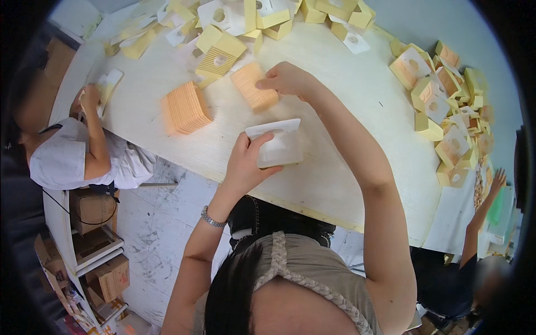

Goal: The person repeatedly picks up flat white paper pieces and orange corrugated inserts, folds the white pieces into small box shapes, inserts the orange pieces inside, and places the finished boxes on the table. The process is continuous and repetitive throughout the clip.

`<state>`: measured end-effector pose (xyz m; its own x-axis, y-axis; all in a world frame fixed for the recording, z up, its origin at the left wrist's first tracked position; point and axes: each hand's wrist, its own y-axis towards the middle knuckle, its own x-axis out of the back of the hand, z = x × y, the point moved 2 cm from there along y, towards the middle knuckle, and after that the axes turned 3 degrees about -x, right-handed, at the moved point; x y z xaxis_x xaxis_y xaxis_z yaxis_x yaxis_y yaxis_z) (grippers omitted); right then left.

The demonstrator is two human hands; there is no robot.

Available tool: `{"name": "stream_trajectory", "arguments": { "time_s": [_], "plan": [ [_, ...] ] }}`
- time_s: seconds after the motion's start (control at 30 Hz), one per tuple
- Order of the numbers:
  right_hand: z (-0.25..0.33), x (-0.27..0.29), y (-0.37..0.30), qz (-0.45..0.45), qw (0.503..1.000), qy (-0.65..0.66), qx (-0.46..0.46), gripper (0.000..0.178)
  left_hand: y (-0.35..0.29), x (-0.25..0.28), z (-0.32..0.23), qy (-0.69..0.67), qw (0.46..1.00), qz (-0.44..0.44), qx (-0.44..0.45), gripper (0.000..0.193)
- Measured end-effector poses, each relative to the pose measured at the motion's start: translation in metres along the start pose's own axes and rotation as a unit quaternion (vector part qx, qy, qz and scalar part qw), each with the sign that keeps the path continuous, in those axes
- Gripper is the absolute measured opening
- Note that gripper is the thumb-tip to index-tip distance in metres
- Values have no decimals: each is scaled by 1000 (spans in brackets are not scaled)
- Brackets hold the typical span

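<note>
My left hand (245, 164) is closed around a small white card box (283, 146), whose flap stands up at the far side, just above the near edge of the table. Farther out, my right hand (289, 80) is bent over a pale orange ribbed stack (251, 88), with its thumb and fingers closed on the right side. Whether it grips the whole stack or a single piece, I cannot tell. A second orange ribbed stack (187, 109), slightly blurred, lies to the left on the white tabletop (346, 167).
Pale yellow boxes (220, 58) are heaped along the far edge. Another pile of boxes (438, 109), some with orange inside, runs down the right. A co-worker's hand (89, 97) handles a box at left; another person's hand (497, 181) reaches in at right. Cartons (111, 276) fill shelves lower left.
</note>
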<state>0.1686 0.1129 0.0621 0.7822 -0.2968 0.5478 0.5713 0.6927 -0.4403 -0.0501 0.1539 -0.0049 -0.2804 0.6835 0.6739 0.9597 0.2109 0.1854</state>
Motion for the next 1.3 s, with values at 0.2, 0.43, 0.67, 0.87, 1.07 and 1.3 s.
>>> {"name": "stream_trajectory", "arguments": {
  "time_s": [0.2,0.43,0.67,0.87,1.07,1.3],
  "plan": [
    [-35,-4,42,90,974,207,-9,36,9,-3,-3,3,999,-34,-29,77],
    [-73,20,18,71,948,291,-107,59,23,-5,-10,1,999,-23,-26,82],
    [-175,44,-69,-354,881,-294,109,58,34,-22,-5,-44,995,-44,-83,91],
    [-164,2,-145,-367,876,-303,71,48,59,-37,-5,-44,993,-62,-85,91],
    [-82,18,-199,-290,811,-350,368,36,60,-45,-10,-133,991,29,-4,100],
    [-88,-15,-129,-132,847,-355,373,40,56,-45,-14,-111,994,-5,-22,103]
  ]
}}
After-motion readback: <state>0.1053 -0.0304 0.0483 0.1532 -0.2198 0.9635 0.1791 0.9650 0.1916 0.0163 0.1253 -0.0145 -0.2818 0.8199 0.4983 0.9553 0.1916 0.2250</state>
